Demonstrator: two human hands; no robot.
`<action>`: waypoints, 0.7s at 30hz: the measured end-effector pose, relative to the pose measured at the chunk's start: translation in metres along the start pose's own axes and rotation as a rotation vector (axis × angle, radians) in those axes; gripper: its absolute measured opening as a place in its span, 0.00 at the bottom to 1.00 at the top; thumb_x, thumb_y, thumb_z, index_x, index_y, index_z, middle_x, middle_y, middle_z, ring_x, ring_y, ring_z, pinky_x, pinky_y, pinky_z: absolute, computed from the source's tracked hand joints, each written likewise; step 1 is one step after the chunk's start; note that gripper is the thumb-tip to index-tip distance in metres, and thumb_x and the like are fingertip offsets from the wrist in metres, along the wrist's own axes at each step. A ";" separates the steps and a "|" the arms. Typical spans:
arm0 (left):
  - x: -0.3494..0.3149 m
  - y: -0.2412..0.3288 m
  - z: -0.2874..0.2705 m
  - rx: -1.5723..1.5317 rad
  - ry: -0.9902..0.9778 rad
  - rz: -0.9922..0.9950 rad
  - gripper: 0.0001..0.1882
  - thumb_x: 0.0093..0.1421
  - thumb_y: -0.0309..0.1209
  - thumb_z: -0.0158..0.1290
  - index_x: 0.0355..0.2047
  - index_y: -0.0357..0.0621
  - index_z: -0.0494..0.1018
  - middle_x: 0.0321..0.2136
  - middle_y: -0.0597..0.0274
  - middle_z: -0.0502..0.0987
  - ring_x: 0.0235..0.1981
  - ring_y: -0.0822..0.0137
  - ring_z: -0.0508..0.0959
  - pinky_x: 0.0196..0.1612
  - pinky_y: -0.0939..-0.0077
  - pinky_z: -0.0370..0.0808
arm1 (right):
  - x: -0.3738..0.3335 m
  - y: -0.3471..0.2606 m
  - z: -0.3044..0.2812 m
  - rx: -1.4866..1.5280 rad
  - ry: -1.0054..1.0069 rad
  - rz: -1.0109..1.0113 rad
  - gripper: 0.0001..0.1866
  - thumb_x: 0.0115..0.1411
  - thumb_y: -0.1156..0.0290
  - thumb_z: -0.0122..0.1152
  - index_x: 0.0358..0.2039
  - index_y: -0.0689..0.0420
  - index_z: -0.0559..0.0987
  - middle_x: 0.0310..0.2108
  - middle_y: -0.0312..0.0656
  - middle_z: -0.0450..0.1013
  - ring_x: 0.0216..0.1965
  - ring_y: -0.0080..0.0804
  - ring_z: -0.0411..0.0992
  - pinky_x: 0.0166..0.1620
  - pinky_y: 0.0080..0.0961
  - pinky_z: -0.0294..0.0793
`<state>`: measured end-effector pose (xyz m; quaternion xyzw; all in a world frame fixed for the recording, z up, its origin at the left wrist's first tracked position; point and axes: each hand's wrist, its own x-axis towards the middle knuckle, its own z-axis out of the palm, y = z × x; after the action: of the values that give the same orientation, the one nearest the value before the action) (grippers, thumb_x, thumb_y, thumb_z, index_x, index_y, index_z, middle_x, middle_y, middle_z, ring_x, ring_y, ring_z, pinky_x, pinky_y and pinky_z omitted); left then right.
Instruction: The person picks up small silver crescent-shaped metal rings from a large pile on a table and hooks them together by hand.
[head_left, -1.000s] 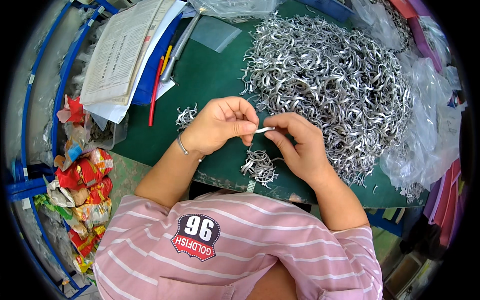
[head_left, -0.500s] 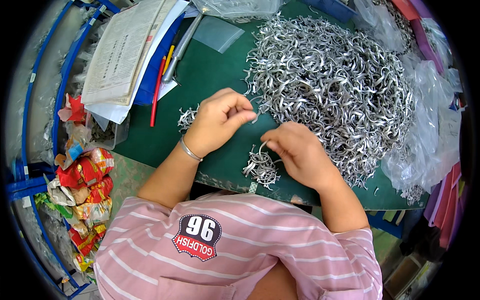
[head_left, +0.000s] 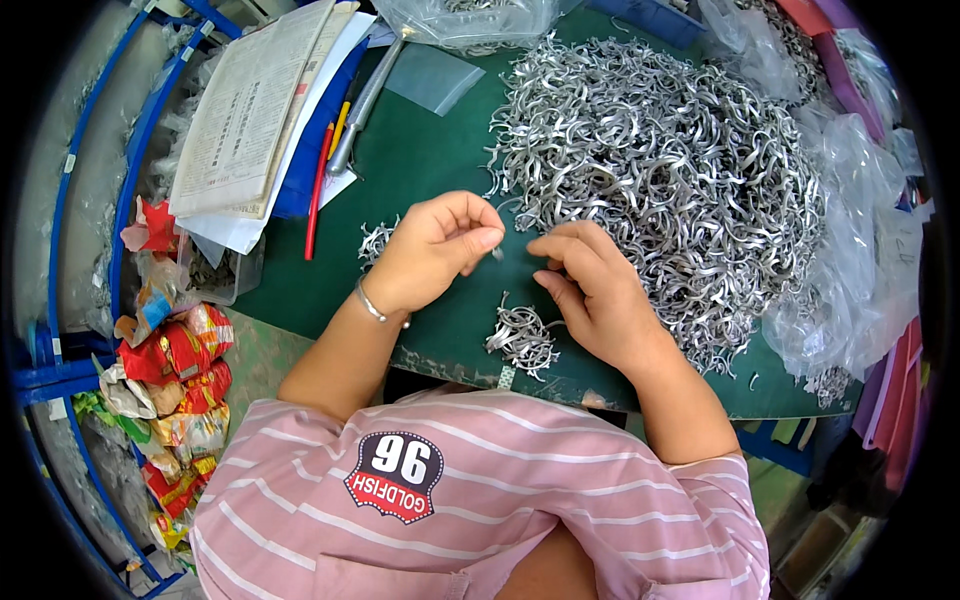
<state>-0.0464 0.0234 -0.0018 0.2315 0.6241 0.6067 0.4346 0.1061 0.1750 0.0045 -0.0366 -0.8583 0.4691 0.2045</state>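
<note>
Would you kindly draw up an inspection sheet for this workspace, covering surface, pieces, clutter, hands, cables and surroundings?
Surface: green tabletop, front edge worn.
Pieces: large heap of curved silvery strips; small pile near the front edge.
Clutter: papers, red pencil, clear plastic bag.
Hands: left hand pinches a mostly hidden silvery piece; right hand open, apparently empty.
Cables: nothing seen.
Surroundings: blue rack, crumpled wrappers.

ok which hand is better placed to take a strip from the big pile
Probably the right hand: it's beside the big pile and open, while the left hand seems to pinch a small silvery piece.
</note>
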 end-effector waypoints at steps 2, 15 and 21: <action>-0.005 -0.002 0.003 -0.301 -0.148 -0.008 0.05 0.63 0.28 0.54 0.37 0.40 0.72 0.26 0.69 0.71 0.23 0.79 0.68 0.26 0.84 0.67 | 0.000 0.001 0.001 0.034 0.004 -0.053 0.11 0.53 0.81 0.63 0.37 0.59 0.76 0.33 0.45 0.73 0.38 0.47 0.73 0.40 0.34 0.74; -0.034 -0.011 0.033 -0.868 -0.020 -0.071 0.07 0.66 0.30 0.51 0.40 0.42 0.68 0.33 0.63 0.73 0.28 0.78 0.72 0.35 0.80 0.73 | -0.010 0.002 0.010 0.523 -0.143 0.139 0.13 0.54 0.78 0.67 0.39 0.61 0.73 0.32 0.39 0.75 0.33 0.25 0.76 0.36 0.20 0.76; -0.043 -0.011 0.038 -0.113 0.213 0.359 0.08 0.64 0.26 0.53 0.42 0.38 0.72 0.38 0.62 0.71 0.30 0.78 0.70 0.36 0.83 0.70 | -0.009 -0.003 0.006 0.411 -0.044 0.137 0.08 0.55 0.78 0.63 0.37 0.62 0.78 0.30 0.39 0.75 0.30 0.23 0.74 0.35 0.19 0.75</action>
<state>0.0102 0.0078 0.0028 0.2488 0.5802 0.7294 0.2635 0.1121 0.1665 0.0013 -0.0422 -0.7444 0.6477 0.1565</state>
